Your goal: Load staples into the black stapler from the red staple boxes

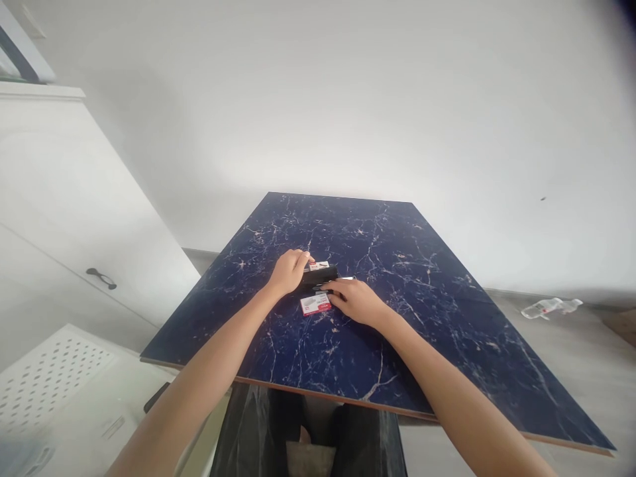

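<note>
A long black object that looks like a stapler (pixel 320 274) lies on the blue marbled table (pixel 318 358) between my hands. My left hand (pixel 291 270) is closed around its left end, with the fingertips close to a small red and white box (pixel 318 265) behind it. My right hand (pixel 355 299) is at the near side of the stapler, thumb and fingers pinched together. Whatever is in that pinch is too small to make out. Just in front of the stapler lies a flat white and red box (pixel 315 304), printed side up.
To the left stands a white cabinet (pixel 74 199) with a dark handle (pixel 101 278). A white perforated panel (pixel 50 384) is at the lower left. Clear plastic bottles (pixel 544 308) lie on the floor at the right. A white wall (pixel 348 99) rises behind the table.
</note>
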The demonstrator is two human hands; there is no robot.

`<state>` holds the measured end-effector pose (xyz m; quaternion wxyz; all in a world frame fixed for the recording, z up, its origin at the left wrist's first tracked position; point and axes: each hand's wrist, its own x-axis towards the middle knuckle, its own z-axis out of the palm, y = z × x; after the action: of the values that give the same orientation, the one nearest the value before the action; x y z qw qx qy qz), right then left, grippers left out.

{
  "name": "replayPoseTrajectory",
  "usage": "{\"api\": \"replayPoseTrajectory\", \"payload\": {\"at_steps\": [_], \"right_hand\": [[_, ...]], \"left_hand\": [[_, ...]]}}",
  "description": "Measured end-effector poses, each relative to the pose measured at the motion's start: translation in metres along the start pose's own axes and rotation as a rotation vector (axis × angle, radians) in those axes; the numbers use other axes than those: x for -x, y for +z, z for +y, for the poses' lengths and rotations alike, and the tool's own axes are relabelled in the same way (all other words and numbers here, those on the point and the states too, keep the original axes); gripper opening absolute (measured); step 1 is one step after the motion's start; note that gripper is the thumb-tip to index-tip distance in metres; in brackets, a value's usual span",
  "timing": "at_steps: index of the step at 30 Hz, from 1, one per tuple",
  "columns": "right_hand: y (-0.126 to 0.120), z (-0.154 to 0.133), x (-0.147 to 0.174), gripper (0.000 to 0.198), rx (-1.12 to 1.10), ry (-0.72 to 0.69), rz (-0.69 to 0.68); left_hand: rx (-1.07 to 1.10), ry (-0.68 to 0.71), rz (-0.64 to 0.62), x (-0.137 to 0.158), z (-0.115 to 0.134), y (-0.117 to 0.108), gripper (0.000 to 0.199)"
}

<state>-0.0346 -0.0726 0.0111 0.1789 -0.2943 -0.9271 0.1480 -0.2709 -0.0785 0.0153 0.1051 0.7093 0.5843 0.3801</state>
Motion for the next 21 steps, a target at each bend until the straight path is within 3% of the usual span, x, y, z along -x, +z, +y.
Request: {"api": "replayPoseTrajectory", "payload": {"at_steps": [5,13,21], "right_hand": [[-0.001,-0.004,0.0,0.014,-0.021,-0.022,-0.041],[-0.007,-0.004,0.002,0.022,-0.03,0.057,-0.056],[0.005,-0.011,-0.003,0.016,-0.09,-0.039,-0.001]], "left_hand": [[0.029,-0.019,-0.013,0.001,0.002,-0.001,0.054],[0.04,-0.01,-0.023,0.001,0.003,-0.003,0.049],[0.084,-0.009,0.005,0.002,0.003,0.001,0.047]]}}
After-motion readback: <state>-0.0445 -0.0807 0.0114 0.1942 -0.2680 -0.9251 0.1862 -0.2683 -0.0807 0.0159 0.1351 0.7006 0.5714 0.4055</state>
